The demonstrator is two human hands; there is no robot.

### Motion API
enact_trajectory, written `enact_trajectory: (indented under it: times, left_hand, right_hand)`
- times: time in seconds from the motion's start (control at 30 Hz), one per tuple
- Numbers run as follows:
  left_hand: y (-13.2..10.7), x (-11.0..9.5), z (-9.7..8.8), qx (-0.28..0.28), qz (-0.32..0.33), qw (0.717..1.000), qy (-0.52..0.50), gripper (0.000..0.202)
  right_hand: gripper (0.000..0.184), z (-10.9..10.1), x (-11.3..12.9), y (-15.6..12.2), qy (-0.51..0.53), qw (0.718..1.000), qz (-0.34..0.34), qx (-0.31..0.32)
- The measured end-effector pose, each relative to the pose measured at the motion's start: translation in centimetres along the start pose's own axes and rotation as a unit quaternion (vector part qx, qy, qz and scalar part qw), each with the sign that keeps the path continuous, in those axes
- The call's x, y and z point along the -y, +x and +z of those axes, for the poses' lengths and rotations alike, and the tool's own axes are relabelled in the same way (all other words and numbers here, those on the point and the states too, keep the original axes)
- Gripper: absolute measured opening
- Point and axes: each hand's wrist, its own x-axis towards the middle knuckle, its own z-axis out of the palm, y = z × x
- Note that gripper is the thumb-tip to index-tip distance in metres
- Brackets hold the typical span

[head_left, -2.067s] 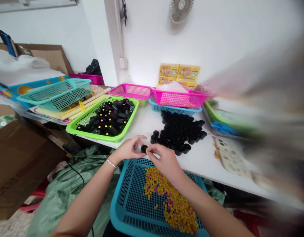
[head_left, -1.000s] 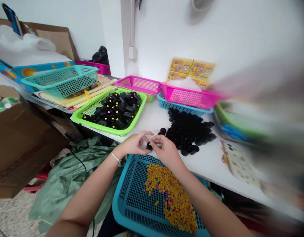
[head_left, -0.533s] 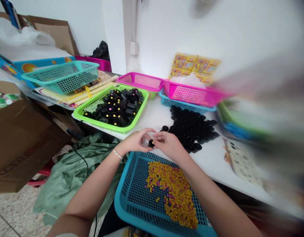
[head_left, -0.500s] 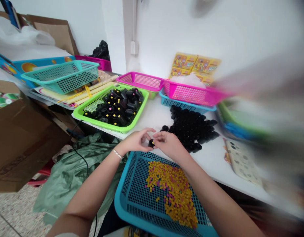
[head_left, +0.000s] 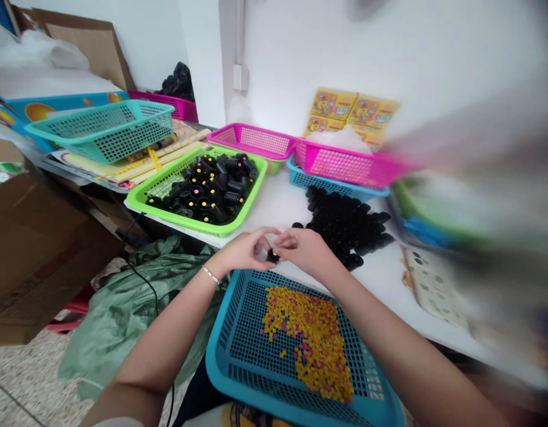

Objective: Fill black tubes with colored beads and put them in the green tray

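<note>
My left hand [head_left: 244, 251], with a bracelet at the wrist, curls its thumb and fingers around a small black plastic cylinder [head_left: 270, 257]. A small yellow piece [head_left: 275, 254] shows at the end of that cylinder. My right hand [head_left: 304, 251] pinches at this yellow piece, its fingertips partly hiding it. Below both hands, a blue basket [head_left: 238, 379] holds many small yellow and pink pieces [head_left: 318, 338]. Just behind my right hand, a heap of black cylinders [head_left: 345, 224] lies on the white table [head_left: 278, 204].
A lime green basket [head_left: 138, 198] at the left holds black cylinders with yellow or pink centres. Pink baskets [head_left: 256, 127] and a turquoise basket [head_left: 100, 127] stand farther back. A phone [head_left: 434, 290] lies at the right. A cardboard box [head_left: 42, 255] stands at the left.
The view has shifted slightly. Both hands stay together around the black cylinder, the right fingertips pressed close to its yellow end.
</note>
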Motion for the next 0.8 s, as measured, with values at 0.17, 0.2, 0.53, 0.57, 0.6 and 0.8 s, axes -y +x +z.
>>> enact_trajectory:
  times: [0.17,0.2,0.53,0.57,0.6,0.8]
  left_hand:
    - [0.0,-0.2,-0.1,-0.001,0.000,1.000,0.002,0.070]
    - [0.0,-0.2,-0.1,0.000,0.001,1.000,0.002,0.070]
    - [0.2,0.4,0.0,0.006,-0.005,1.000,-0.015,0.073]
    - [0.2,0.4,0.0,0.007,-0.004,1.000,-0.017,0.073]
    - [0.2,0.4,0.0,0.009,-0.004,1.000,-0.019,0.073]
    - [0.3,0.6,-0.1,0.013,-0.007,1.000,-0.028,0.074]
  right_hand:
    - [0.014,-0.1,-0.6,0.2,0.020,1.000,-0.020,-0.006]
    - [0.016,-0.3,-0.4,0.4,0.023,1.000,-0.007,0.004]
    - [0.011,-2.4,3.0,3.0,0.004,0.964,0.155,0.215]
    - [0.010,-2.6,3.1,3.1,0.011,0.958,0.171,0.229]
    - [0.009,-2.7,3.1,3.2,0.014,0.954,0.185,0.237]
    - [0.006,-2.8,3.1,4.4,0.020,0.926,0.227,0.300]
